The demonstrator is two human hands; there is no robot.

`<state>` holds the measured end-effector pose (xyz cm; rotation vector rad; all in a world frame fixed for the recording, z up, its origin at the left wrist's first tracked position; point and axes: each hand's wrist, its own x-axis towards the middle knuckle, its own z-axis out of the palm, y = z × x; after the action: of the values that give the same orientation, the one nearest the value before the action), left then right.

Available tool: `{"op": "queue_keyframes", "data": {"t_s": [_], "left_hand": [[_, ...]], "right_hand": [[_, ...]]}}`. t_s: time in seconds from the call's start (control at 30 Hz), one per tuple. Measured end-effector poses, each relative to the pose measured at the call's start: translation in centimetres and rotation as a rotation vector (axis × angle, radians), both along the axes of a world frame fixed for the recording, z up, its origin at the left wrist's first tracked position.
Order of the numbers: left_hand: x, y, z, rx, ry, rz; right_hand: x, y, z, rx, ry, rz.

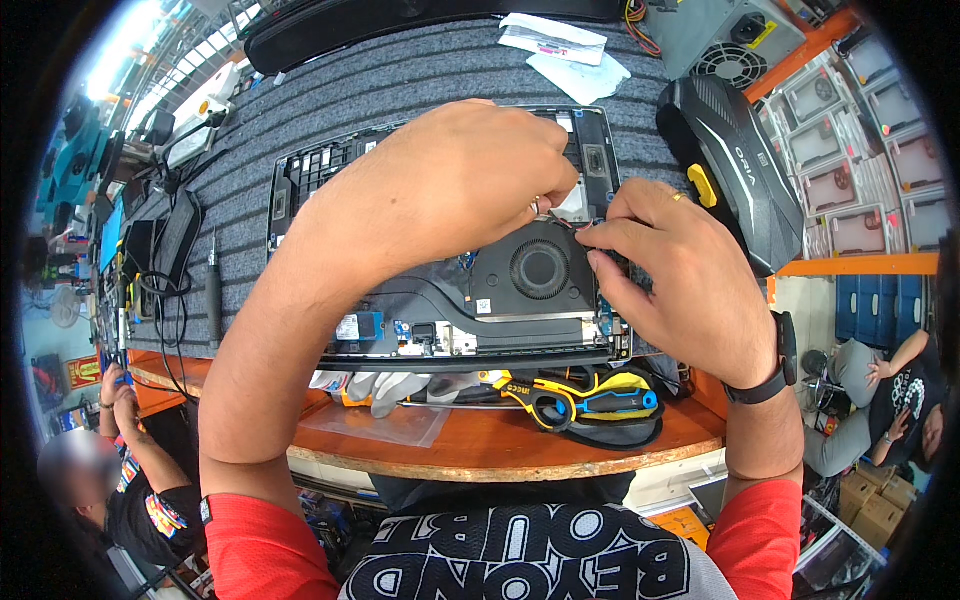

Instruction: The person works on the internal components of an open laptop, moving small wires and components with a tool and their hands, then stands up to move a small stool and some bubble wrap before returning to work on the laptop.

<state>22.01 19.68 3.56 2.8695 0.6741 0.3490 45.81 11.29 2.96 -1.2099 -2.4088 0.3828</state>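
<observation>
An opened laptop [390,300] lies on the ridged grey mat with its inside parts showing. It has a round black cooling fan [541,268] and a small blue circuit board [361,326] near its front edge. My left hand [480,175] reaches over the laptop from the left, fingers pinched just above the fan; what they hold is too small to tell. My right hand [675,265] comes in from the right, its fingers curled together at the fan's upper right corner. Thin wires show between the two sets of fingertips, but the exact grip is hidden.
A screwdriver [214,290] and black cables lie left of the laptop. Yellow-black tools [570,400] and grey gloves [385,390] sit along the front edge. A black case [735,175] stands right, papers [565,55] behind. Other people are at both sides.
</observation>
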Motion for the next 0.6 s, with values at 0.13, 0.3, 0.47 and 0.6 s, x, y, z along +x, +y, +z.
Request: {"op": "queue_keyframes", "data": {"t_s": [0.13,0.3,0.47,0.6], "left_hand": [[-0.2,0.0,0.4,-0.106,0.008,0.02],[-0.2,-0.1,-0.4,-0.146,-0.003,0.077],[0.8,0.2,0.3,-0.171,0.077,0.124],[1.6,0.3,0.8,-0.148,0.157,0.165]], "right_hand": [[0.0,0.0,0.0,0.0,-0.003,-0.004],[-0.1,0.1,-0.1,0.001,0.003,0.003],[-0.1,-0.1,0.0,0.001,-0.005,-0.006],[-0.1,0.0,-0.3,0.018,0.019,0.0]]}}
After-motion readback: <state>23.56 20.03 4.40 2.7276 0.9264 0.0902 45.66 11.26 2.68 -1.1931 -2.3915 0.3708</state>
